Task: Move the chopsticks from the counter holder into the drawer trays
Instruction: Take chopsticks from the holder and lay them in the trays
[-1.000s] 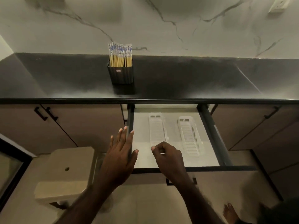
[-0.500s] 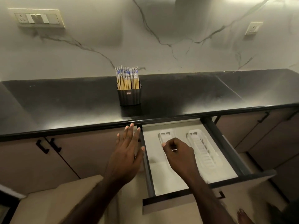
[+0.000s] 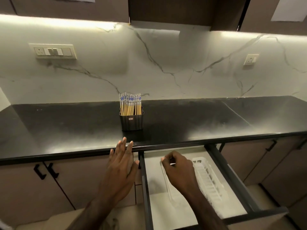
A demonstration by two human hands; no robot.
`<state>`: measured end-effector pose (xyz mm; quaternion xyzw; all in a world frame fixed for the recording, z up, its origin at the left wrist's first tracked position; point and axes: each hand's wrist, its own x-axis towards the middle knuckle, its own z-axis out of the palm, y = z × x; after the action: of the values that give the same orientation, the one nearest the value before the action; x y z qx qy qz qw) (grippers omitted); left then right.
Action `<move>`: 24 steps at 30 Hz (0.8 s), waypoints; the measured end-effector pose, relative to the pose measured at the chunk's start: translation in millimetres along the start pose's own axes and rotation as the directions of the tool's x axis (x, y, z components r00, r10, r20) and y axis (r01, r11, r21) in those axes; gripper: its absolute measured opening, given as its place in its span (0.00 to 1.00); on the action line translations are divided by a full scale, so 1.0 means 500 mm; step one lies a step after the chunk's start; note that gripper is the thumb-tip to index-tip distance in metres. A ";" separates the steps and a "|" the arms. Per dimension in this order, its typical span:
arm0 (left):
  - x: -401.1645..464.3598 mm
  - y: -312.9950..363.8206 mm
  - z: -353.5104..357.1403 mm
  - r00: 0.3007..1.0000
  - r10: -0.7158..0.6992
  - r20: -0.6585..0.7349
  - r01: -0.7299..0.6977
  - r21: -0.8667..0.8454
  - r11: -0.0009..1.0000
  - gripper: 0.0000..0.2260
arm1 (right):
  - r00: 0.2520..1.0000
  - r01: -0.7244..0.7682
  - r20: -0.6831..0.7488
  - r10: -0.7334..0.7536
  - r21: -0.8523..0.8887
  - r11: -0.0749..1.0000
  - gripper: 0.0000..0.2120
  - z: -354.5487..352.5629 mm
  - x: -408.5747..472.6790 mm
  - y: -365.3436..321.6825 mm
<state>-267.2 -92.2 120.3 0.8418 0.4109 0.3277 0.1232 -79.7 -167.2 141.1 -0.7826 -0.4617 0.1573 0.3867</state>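
A bundle of chopsticks (image 3: pixel 130 104) with blue-and-white tops stands upright in a dark ribbed holder (image 3: pixel 131 121) on the black counter (image 3: pixel 199 120). Below it a drawer (image 3: pixel 232 176) is pulled out, with two white slotted trays side by side: the left tray (image 3: pixel 167 183) is mostly hidden by my right hand, the right tray (image 3: pixel 208 178) lies bare. My left hand (image 3: pixel 122 165) hovers flat with fingers spread at the counter's front edge, holding nothing. My right hand (image 3: pixel 178 168) is over the left tray with fingers curled in and nothing visible in them.
Closed cabinet doors with black handles (image 3: pixel 45 170) flank the drawer. The marble backsplash carries a switch plate (image 3: pixel 53 51) and a socket (image 3: pixel 250 59). Upper cabinets (image 3: pixel 182 12) hang above. A pale floor object (image 3: pixel 99 219) shows at the bottom left.
The view has tilted up, showing more wall and upper cabinets. Both hands have risen toward the counter edge; my left hand's fingertips now reach the counter's front lip.
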 end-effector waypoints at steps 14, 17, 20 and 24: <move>0.167 -0.052 -0.015 0.997 -0.011 -0.081 0.006 -0.061 0.998 0.29 | 0.994 0.112 0.013 -0.112 0.015 0.994 0.06 0.015 0.149 -0.069; 0.226 -0.098 -0.001 0.993 -0.022 -0.114 0.013 -0.084 0.996 0.28 | 0.991 0.131 0.021 -0.132 0.027 0.991 0.05 0.047 0.200 -0.090; 0.312 -0.164 0.020 0.992 -0.050 -0.119 0.035 -0.131 0.991 0.25 | 0.992 0.124 0.017 -0.125 0.034 0.992 0.05 0.095 0.266 -0.107; 0.440 -0.251 0.047 0.982 -0.125 -0.142 0.102 -0.160 0.982 0.22 | 0.995 0.096 0.009 -0.096 0.025 0.995 0.05 0.159 0.377 -0.130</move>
<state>-230.0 158.6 142.1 0.7779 0.4404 0.4132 0.1739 -67.7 46.1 159.0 -0.7538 -0.4989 0.1483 0.4012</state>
